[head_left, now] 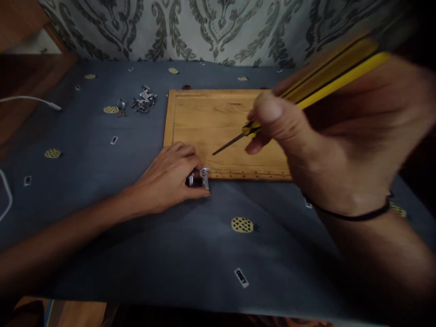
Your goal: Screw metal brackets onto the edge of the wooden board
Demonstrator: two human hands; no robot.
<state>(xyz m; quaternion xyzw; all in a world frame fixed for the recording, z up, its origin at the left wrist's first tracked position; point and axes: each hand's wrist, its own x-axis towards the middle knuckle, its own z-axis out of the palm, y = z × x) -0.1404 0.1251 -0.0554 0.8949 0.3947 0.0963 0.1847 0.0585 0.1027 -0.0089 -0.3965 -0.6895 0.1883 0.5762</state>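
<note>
A wooden board (pixel 218 122) with a raised edge strip lies flat on the cloth, a row of small dark holes along its near edge. At its near left corner my left hand (pixel 173 177) grips a small silver metal hinge (pixel 205 178) between thumb and fingers, against the board's edge. My right hand (pixel 313 136), close to the camera and partly blurred, is closed around a yellow and black screwdriver (pixel 334 81). The screwdriver's thin shaft points down and left, its tip above the board and apart from the hinge.
Loose metal hardware (pixel 145 100) lies in a small pile left of the board, with smaller pieces (pixel 121 108) beside it. A white cable (pixel 34 101) comes in from the left. The blue patterned tablecloth (pixel 136 254) reaches a patterned curtain (pixel 218 32) at the back.
</note>
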